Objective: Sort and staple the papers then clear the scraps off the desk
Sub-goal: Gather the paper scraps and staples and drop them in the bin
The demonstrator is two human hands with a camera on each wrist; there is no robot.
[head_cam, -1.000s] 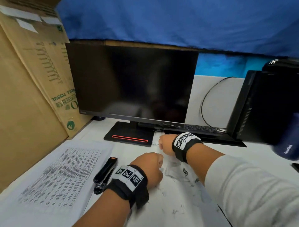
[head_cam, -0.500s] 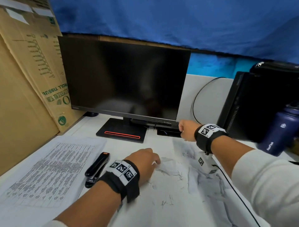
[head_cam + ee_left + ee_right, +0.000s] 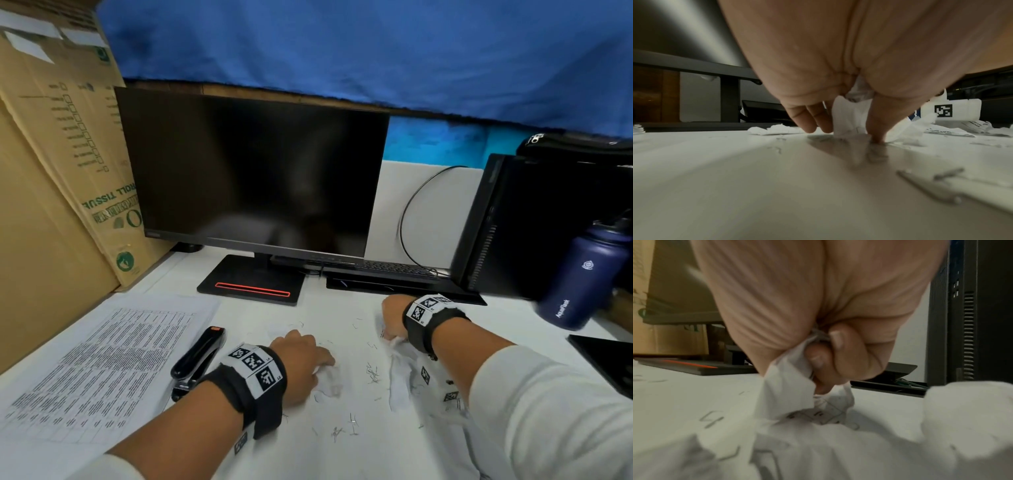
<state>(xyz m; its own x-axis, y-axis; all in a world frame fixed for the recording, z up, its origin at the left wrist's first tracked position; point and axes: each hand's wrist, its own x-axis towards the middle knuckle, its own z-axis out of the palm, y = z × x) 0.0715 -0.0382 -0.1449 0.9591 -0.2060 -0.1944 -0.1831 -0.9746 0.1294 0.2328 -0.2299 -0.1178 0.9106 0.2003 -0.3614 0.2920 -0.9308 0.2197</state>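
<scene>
My left hand (image 3: 317, 363) rests low on the white desk (image 3: 342, 455), fingertips down. Its fingers and thumb pinch a crumpled white paper scrap (image 3: 846, 116). To the right, my right hand (image 3: 390, 322) is a fist that grips another crumpled scrap (image 3: 787, 386), which trails onto a larger torn printed sheet (image 3: 400, 380). Bent loose staples (image 3: 371, 371) lie between and in front of the hands. A black stapler (image 3: 198, 356) lies left of my left wrist, beside a flat stack of printed papers (image 3: 102, 363).
A black monitor (image 3: 253, 171) on its stand (image 3: 253, 287) fills the back, with a keyboard (image 3: 387, 270) to its right. A black PC tower (image 3: 534, 226) and a navy bottle (image 3: 582, 274) stand at the right. A cardboard box (image 3: 51, 192) walls the left side.
My right hand has come back from the keyboard's edge toward me and now clutches a scrap on the desk. My left hand stays on the scraps in the middle.
</scene>
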